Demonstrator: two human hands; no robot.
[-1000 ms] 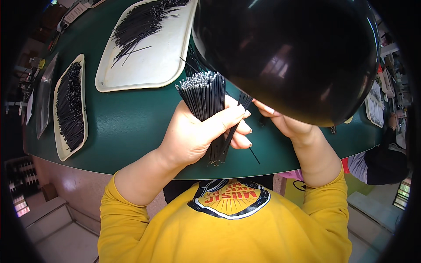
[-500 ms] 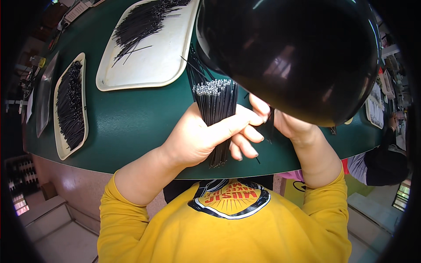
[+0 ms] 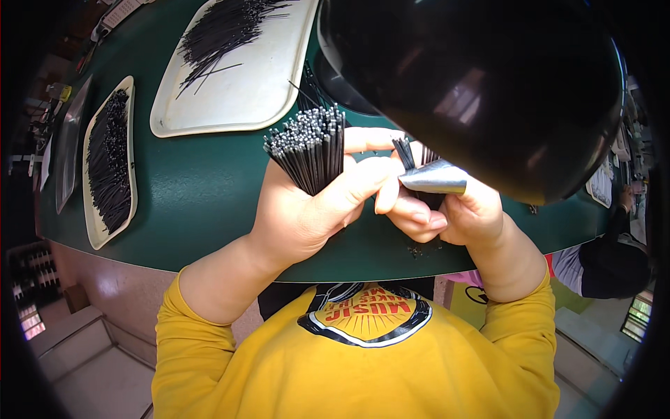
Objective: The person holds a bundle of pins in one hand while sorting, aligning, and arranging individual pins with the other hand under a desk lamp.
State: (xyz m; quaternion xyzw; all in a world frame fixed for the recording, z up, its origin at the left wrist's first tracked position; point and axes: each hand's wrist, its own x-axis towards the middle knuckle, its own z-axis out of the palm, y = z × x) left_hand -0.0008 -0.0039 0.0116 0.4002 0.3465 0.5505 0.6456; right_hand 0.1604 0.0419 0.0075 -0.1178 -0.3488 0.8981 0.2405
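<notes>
Dark green desk [image 3: 195, 202] runs beneath everything. Over the right grip [image 3: 474, 216] hangs a glossy black dome [image 3: 481, 91]. Beyond the left grip [image 3: 300, 209], a white tray [image 3: 251, 98] bears loose black strands [image 3: 223, 42]. Clenched upright in the left grip, a thick bundle [image 3: 310, 153] of thin, straight black rods shows bright silvery ends, fanning slightly. The right grip pinches a smaller black bunch [image 3: 430, 200] under a shiny silver piece [image 3: 436, 177].

your left hand [image 3: 296, 209] is brightly lit and pale, nearly washed out at the thumb, and the tips of the black sticks [image 3: 311, 151] glint. the black dome [image 3: 488, 91] shows you a hazy patch of glare, and the green table [image 3: 192, 192] a soft sheen. fisheye bend bows your table edge, the corners go black, and the background at far right looks soft.
</notes>
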